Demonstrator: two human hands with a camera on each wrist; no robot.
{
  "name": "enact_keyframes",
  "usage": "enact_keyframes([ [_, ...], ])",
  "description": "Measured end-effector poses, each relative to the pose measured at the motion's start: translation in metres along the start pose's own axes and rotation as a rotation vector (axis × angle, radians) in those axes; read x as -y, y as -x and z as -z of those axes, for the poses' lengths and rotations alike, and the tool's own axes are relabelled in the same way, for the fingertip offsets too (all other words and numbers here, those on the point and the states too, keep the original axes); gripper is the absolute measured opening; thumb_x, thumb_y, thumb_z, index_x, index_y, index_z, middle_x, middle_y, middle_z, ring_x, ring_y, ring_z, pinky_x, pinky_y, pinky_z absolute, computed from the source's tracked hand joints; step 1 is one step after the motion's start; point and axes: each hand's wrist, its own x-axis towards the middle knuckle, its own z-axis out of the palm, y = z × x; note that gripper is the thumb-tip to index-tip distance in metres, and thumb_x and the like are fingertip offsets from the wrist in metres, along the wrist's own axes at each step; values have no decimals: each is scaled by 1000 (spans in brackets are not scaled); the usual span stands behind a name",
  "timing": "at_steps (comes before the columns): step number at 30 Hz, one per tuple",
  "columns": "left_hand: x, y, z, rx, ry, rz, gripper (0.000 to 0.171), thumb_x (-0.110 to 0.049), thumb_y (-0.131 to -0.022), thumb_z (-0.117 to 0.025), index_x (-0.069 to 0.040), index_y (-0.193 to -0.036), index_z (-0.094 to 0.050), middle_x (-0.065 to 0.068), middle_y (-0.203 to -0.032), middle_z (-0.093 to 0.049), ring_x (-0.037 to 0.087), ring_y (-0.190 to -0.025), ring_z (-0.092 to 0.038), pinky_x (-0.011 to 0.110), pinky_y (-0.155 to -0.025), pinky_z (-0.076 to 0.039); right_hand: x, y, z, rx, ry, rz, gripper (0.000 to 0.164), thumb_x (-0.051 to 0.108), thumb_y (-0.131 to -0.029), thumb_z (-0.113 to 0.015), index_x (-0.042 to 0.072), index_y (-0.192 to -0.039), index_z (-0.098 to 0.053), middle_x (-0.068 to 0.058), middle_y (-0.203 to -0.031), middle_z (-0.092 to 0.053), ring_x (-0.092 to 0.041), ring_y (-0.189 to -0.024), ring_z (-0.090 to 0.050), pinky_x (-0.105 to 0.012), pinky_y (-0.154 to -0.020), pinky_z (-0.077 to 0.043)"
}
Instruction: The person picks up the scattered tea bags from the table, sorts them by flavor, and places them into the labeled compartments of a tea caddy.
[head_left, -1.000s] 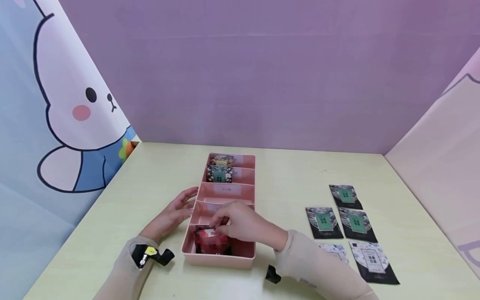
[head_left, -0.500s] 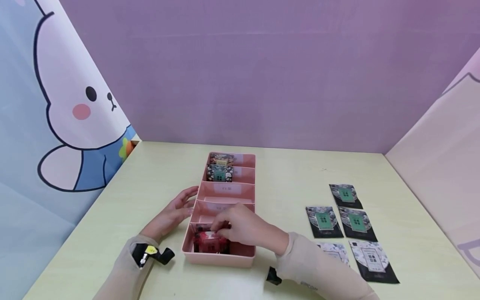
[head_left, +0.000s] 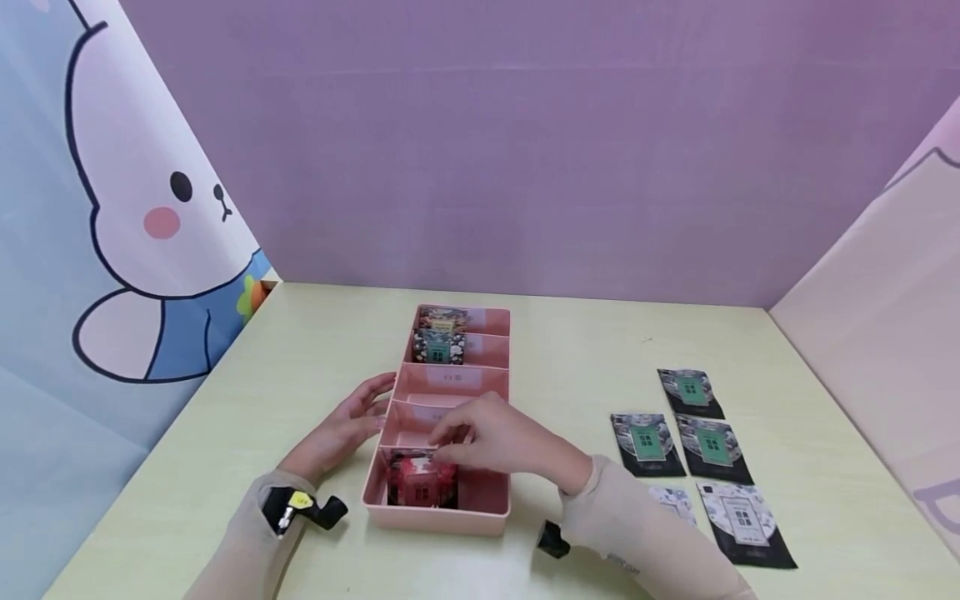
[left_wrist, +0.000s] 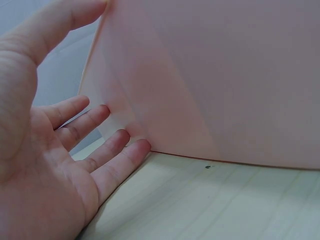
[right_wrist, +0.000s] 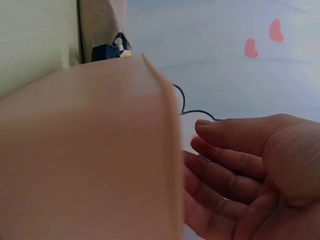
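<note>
A long pink divided box (head_left: 438, 523) stands lengthwise in front of me. My left hand (head_left: 347, 427) rests against its left side. In the left wrist view the fingers (left_wrist: 112, 155) are spread along the box wall, with the thumb up at the rim. A red sachet (head_left: 420, 490) lies at the left of the nearest compartment, a dark-edged one partly hidden behind it. My right hand (head_left: 498, 435) hovers just above and right of that sachet, its fingers loosely bent. In the right wrist view, nothing shows between thumb and forefinger, though the box wall hides some fingertips.
Two patterned sachets stand in the box's far compartments, the nearer one green-labelled (head_left: 439, 347). On the table's right lie several black sachets with green labels (head_left: 712, 446) and two white-labelled sachets (head_left: 746, 521), one partly behind the right sleeve (head_left: 645, 533).
The right hand lowered the red sachet into the nearest compartment, let go, and drew slightly up and right. My left hand stays in place.
</note>
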Motion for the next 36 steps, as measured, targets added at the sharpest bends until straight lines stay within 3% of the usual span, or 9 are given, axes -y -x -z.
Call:
enact_keyframes([
  [6,-1,0,0,5,-4,0,78,-12,-96,-60,-10,-159,-14,16,-164,-13,41,-147,-17,62,-116,-13,-2,10,19,-45,-47,-9,14,10,-90,-73,5,-102,-76,0,-96,-75,-1,-75,-64,-21,-70,-56],
  [12,-3,-1,-2,8,-11,-13,78,-13,-96,-60,-8,-159,-13,18,-164,-13,43,-147,-18,61,-116,-15,-9,26,44,-98,-9,-56,15,8,-91,-71,5,-104,-76,1,-96,-74,-5,-80,-65,-24,-70,-57],
  [19,-4,1,-2,-14,-10,3,78,-12,-96,-61,-10,-159,-15,16,-164,-15,41,-147,-19,60,-117,-16,-20,46,69,-157,52,-84,13,10,-90,-73,7,-102,-76,6,-88,-72,-6,-75,-62,-26,-64,-55],
  [27,-1,1,0,-16,-1,8,79,-13,-95,-62,-11,-159,-16,15,-164,-15,41,-147,-19,60,-116,-17,-35,74,90,-190,148,-255,16,12,-90,-74,8,-105,-75,8,-87,-69,-11,-77,-60,-27,-59,-52],
  [36,0,2,0,-16,-8,2,78,-12,-95,-61,-10,-159,-15,16,-164,-15,41,-146,-20,59,-117,-17,-53,102,99,-147,212,-349,16,11,-89,-73,6,-104,-74,7,-84,-67,-10,-74,-59,-27,-60,-50],
])
